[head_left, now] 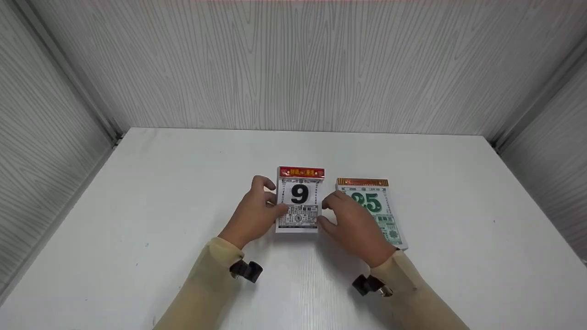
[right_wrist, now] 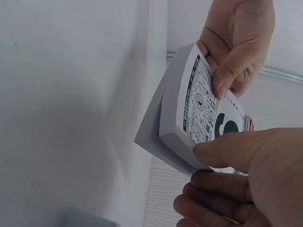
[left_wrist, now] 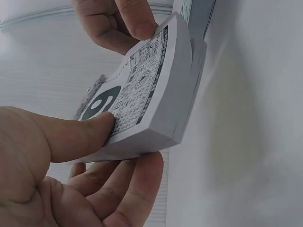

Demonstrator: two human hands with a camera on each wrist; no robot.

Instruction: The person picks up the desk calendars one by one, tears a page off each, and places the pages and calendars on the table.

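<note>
A second tear-off calendar (head_left: 376, 208) with a green 25 and an orange top strip lies flat on the white desk (head_left: 160, 192). Grey wood-grain wall panels (head_left: 298, 64) close in the desk at the back and both sides.

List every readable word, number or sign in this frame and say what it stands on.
"9": black, on the white tear-off calendar pad with red header, held by left hand and right hand.
"25": green, on the gold-headed calendar pad beside it.
Header characters and small print: too blurred to read.
</note>
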